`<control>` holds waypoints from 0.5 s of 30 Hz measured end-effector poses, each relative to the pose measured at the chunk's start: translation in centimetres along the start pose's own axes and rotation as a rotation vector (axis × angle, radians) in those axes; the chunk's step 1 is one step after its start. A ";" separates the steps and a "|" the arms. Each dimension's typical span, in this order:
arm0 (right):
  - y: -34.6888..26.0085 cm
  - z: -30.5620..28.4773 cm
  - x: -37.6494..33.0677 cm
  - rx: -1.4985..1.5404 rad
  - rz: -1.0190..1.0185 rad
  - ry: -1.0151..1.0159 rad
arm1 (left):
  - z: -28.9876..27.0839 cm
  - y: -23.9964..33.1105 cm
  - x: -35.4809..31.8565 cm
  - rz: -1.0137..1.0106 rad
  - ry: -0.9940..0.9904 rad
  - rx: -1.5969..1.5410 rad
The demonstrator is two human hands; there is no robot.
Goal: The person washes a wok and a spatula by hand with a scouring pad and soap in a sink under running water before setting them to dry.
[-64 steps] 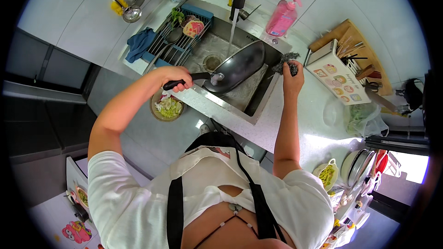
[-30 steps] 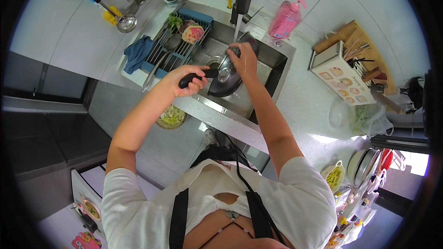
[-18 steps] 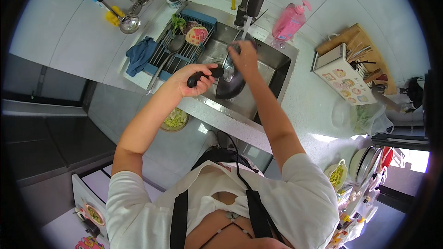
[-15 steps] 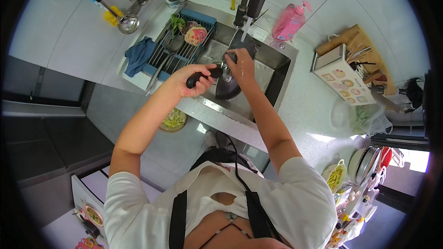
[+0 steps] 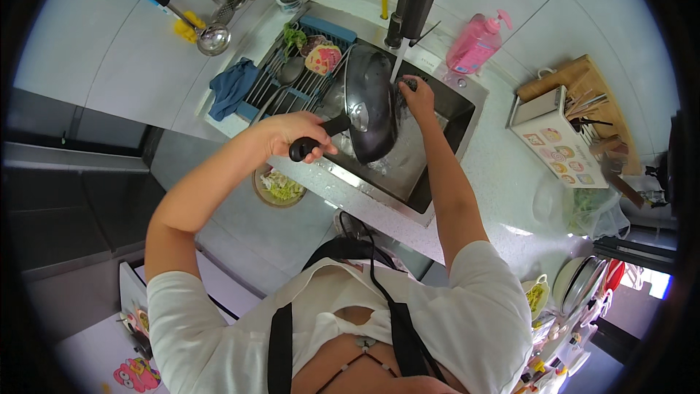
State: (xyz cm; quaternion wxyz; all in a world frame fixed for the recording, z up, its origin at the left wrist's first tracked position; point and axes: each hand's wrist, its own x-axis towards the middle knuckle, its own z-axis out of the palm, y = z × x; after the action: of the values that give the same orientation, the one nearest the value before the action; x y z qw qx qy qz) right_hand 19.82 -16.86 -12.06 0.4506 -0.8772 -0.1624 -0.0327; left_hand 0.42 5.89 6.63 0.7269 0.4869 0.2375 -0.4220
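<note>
My left hand (image 5: pixel 297 135) is wrapped round the black handle of a dark frying pan (image 5: pixel 370 106). The pan is tipped up on its side over the steel sink (image 5: pixel 408 175). To the right of the pan, my right hand (image 5: pixel 418 98) has its fingers closed on a dark scouring ball (image 5: pixel 410 84), mostly hidden by the fingers. Water runs from the black faucet (image 5: pixel 421 0) in a stream between the pan and my right hand.
Over the sink's left side sits a blue drying rack (image 5: pixel 328 28) with a ladle, greens and a patterned round item. A blue cloth (image 5: pixel 233 87) hangs beside it. Behind stands a pink pump bottle (image 5: pixel 475 44); at right, a utensil holder (image 5: pixel 547 131). Below is a bowl of chopped vegetables (image 5: pixel 281 188).
The pan has turned up on its side and shifted left. My right hand has moved from inside the pan to its right side, near the stream. The view has shifted slightly.
</note>
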 end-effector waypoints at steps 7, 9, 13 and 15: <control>-10.1 -2.0 -1.7 0.197 -0.276 -0.083 | 0.3 0.8 0.7 -0.114 0.138 0.281; -10.1 -1.6 -3.8 0.185 -0.276 0.028 | 0.0 0.2 0.9 -0.143 0.147 0.320; -7.7 -0.3 -3.1 0.236 -0.261 0.291 | 2.1 -0.4 0.9 -0.130 0.189 0.219; -5.7 -0.5 -0.3 0.263 -0.122 0.314 | 1.9 -0.7 1.3 -0.113 0.168 0.132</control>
State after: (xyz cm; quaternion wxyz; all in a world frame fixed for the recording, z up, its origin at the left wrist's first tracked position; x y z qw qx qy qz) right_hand 17.79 -14.23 -7.35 0.5782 -0.7835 -0.1458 -0.1750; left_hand 0.46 3.55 6.06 0.6457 0.5533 0.2963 -0.4349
